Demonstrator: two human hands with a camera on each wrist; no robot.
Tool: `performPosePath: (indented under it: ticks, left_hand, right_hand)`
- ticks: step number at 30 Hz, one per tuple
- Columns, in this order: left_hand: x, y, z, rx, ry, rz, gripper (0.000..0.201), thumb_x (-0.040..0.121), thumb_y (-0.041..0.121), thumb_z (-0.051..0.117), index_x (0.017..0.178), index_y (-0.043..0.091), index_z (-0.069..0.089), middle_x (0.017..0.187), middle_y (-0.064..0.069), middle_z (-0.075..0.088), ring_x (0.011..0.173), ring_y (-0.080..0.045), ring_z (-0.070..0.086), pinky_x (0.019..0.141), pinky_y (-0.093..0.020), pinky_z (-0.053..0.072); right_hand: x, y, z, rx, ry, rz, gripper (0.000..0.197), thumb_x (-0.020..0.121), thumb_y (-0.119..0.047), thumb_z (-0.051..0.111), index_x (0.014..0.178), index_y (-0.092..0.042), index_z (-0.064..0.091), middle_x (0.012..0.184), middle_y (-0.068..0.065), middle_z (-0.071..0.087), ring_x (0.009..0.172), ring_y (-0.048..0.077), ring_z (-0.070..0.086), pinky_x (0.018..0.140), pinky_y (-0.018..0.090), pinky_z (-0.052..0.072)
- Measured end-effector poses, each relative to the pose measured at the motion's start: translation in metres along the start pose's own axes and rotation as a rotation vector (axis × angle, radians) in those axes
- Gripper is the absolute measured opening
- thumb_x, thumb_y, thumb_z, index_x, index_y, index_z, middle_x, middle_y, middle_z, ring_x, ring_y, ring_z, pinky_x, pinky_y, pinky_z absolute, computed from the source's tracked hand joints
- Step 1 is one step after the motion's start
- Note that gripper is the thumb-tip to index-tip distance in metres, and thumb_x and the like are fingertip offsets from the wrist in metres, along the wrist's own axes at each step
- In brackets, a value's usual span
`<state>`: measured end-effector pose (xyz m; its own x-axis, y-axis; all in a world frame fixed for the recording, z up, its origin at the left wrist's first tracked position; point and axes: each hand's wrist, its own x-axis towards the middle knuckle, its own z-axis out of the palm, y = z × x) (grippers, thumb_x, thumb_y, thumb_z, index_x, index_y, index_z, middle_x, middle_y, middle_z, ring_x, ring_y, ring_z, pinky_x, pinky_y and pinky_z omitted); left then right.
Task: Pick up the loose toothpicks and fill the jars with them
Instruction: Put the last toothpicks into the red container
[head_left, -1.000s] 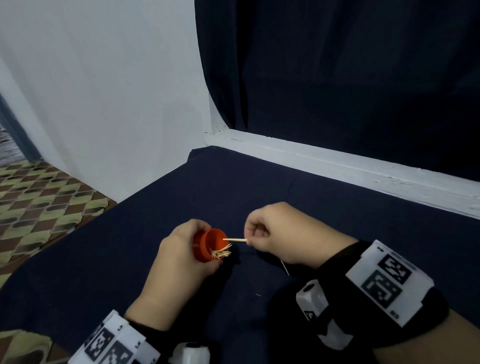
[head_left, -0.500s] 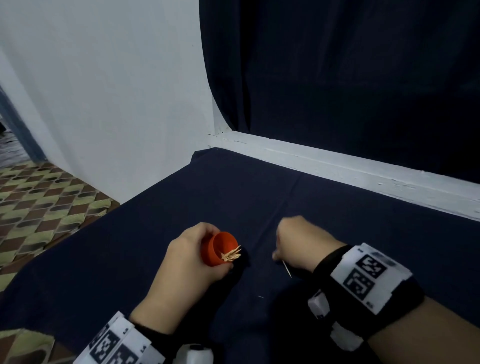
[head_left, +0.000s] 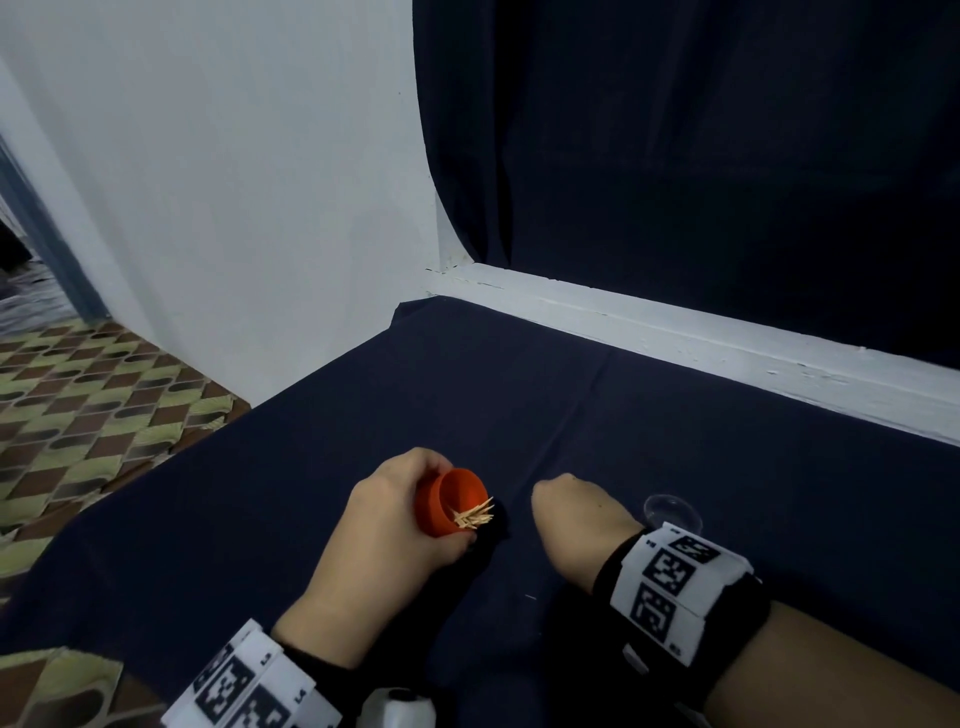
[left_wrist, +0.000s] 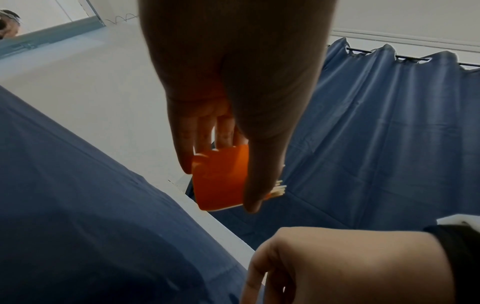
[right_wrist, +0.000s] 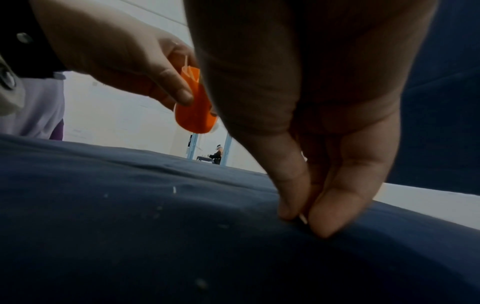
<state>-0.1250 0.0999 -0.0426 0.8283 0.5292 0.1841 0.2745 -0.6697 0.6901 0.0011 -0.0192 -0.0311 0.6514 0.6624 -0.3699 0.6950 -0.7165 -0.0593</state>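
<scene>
Fingers of the right hand (right_wrist: 293, 214) — thumb and forefinger tips pressed together on the dark blue cloth (head_left: 675, 441), pinching a pale sliver that looks to be a single loose toothpick (right_wrist: 303, 219); only its end shows between the pads. Tips point straight down, presumably because so thin a stick lying flat can only be nipped from above. Remaining digits are tucked behind; the right hand (head_left: 576, 525) reads as a loose fist in the head view.

Fingers of the left hand (left_wrist: 205, 139) — wrapped round the orange jar (head_left: 449, 501), thumb on one side, the others along the opposite wall. Jar is held clear of the cloth and tipped, mouth turned to the right toward the working hand, likely so each stick has a short, level path in. The left hand (head_left: 395, 525) sits just left of the right, near but not touching.

Toothpicks in the jar (head_left: 474, 516) — a small bundle, ends jutting past the rim at the low side; with this tilt they could slide out if the jar tips further.

Clear round lid or dish (head_left: 670, 512) — on the cloth just right of the right wrist, partly hidden; its kind cannot be told.

Bench — cloth-covered, set in a corner; white wall to the left, dark curtain (head_left: 701, 156) at the far side.
</scene>
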Motion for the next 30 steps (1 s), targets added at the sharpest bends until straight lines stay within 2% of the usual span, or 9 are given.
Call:
performPosePath:
  ticks: [4, 8, 11, 14, 17, 19, 22, 26, 30]
  left_hand:
    - [0.0, -0.002, 0.0, 0.001, -0.001, -0.006, 0.049, 0.061, 0.025, 0.087, 0.095, 0.037, 0.054, 0.102, 0.019, 0.056, 0.093, 0.002, 0.055, 0.076, -0.014, 0.047]
    - [0.0, -0.003, 0.0, 0.004, 0.0, -0.019, 0.05, 0.06, 0.026, 0.087, 0.095, 0.038, 0.054, 0.103, 0.018, 0.056, 0.094, 0.0, 0.056, 0.079, -0.019, 0.05]
    - [0.001, -0.004, 0.0, 0.012, 0.009, -0.021, 0.05, 0.061, 0.027, 0.086, 0.097, 0.037, 0.054, 0.103, 0.017, 0.056, 0.095, 0.001, 0.055, 0.077, -0.014, 0.046]
    - [0.0, -0.004, 0.001, 0.003, 0.026, -0.014, 0.048, 0.061, 0.028, 0.086, 0.095, 0.037, 0.054, 0.101, 0.017, 0.057, 0.094, 0.002, 0.054, 0.073, -0.009, 0.041]
    - [-0.001, -0.004, 0.002, 0.007, 0.039, -0.005, 0.05, 0.06, 0.029, 0.086, 0.099, 0.037, 0.055, 0.102, 0.016, 0.057, 0.094, -0.001, 0.055, 0.073, -0.011, 0.042]
    - [-0.002, -0.002, 0.002, 0.002, 0.043, 0.006, 0.05, 0.061, 0.029, 0.086, 0.099, 0.036, 0.055, 0.101, 0.017, 0.057, 0.092, 0.001, 0.055, 0.072, -0.01, 0.042]
    - [-0.004, -0.001, 0.0, -0.004, 0.051, 0.03, 0.048, 0.061, 0.03, 0.085, 0.099, 0.035, 0.056, 0.099, 0.017, 0.058, 0.09, 0.003, 0.055, 0.069, -0.009, 0.042]
    - [-0.004, -0.003, -0.002, -0.038, 0.072, 0.027, 0.051, 0.06, 0.025, 0.087, 0.1, 0.035, 0.057, 0.1, 0.017, 0.058, 0.09, 0.003, 0.056, 0.07, -0.007, 0.043]
    - [-0.005, -0.001, -0.003, -0.059, 0.128, 0.065, 0.052, 0.059, 0.02, 0.088, 0.099, 0.034, 0.058, 0.1, 0.019, 0.056, 0.092, 0.003, 0.056, 0.076, -0.013, 0.047]
  right_hand:
    - [-0.002, 0.006, -0.004, 0.154, 0.054, 0.047, 0.02, 0.087, 0.007, 0.044, 0.077, -0.009, 0.049, 0.079, 0.003, 0.049, 0.069, 0.017, 0.05, 0.059, 0.027, 0.041]
    - [-0.003, 0.01, -0.016, 0.415, 0.321, -0.018, 0.027, 0.091, -0.004, 0.046, 0.102, -0.019, 0.065, 0.105, 0.001, 0.052, 0.095, 0.019, 0.055, 0.078, 0.027, 0.046]
    - [-0.012, 0.004, -0.033, 0.522, 0.403, -0.189, 0.028, 0.094, -0.009, 0.052, 0.101, -0.028, 0.071, 0.102, -0.005, 0.053, 0.093, 0.012, 0.055, 0.074, 0.018, 0.043]
    - [-0.028, -0.005, -0.051, 0.551, 0.361, -0.263, 0.021, 0.089, -0.01, 0.062, 0.094, -0.027, 0.074, 0.089, -0.008, 0.064, 0.084, 0.008, 0.062, 0.07, 0.014, 0.048]
    - [-0.035, -0.019, -0.06, 0.428, 0.272, -0.241, 0.019, 0.084, -0.01, 0.067, 0.093, -0.025, 0.074, 0.097, 0.001, 0.067, 0.088, 0.017, 0.066, 0.081, 0.028, 0.054]
    - [-0.036, -0.027, -0.057, 0.431, 0.251, -0.21, 0.021, 0.082, -0.009, 0.07, 0.093, -0.027, 0.073, 0.1, 0.002, 0.065, 0.088, 0.02, 0.066, 0.081, 0.031, 0.055]
    - [-0.039, -0.03, -0.046, 0.533, 0.244, -0.258, 0.026, 0.083, -0.003, 0.067, 0.095, -0.026, 0.072, 0.09, -0.003, 0.069, 0.084, 0.013, 0.067, 0.081, 0.028, 0.056]
    - [-0.042, -0.022, -0.046, 0.665, 0.332, -0.325, 0.023, 0.089, -0.008, 0.061, 0.098, -0.027, 0.071, 0.092, -0.008, 0.069, 0.084, 0.003, 0.064, 0.077, 0.016, 0.052]
    - [-0.043, -0.011, -0.044, 0.673, 0.379, -0.307, 0.016, 0.078, -0.026, 0.077, 0.092, -0.028, 0.07, 0.083, -0.009, 0.063, 0.071, 0.002, 0.059, 0.067, 0.019, 0.05]
